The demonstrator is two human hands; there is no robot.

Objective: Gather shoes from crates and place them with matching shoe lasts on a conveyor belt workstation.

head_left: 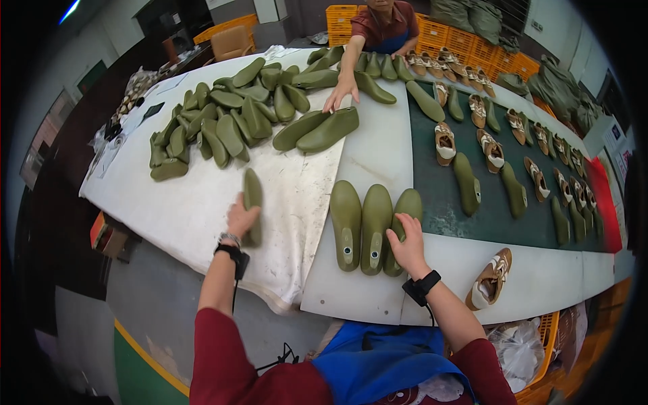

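On the white cloth, my left hand [241, 219] grips a green shoe last [252, 192] that stands on its edge. My right hand [408, 248] is closed over the upper side of another green last [409, 204], thumb to its left. That last is the rightmost of three lying side by side, toes away from me; the middle last [376, 212] and the left last [345, 212] each show a round metal-rimmed hole near the heel. A single brown-and-white sneaker [491, 278] lies right of my right hand, near the table edge.
A pile of green lasts [229, 111] covers the far left of the cloth. Across the table, a co-worker's hand [343, 91] reaches toward two lasts [329, 129]. Sneakers and lasts stand in rows on the dark green mat [432, 202]. Orange crates [459, 40] stand behind.
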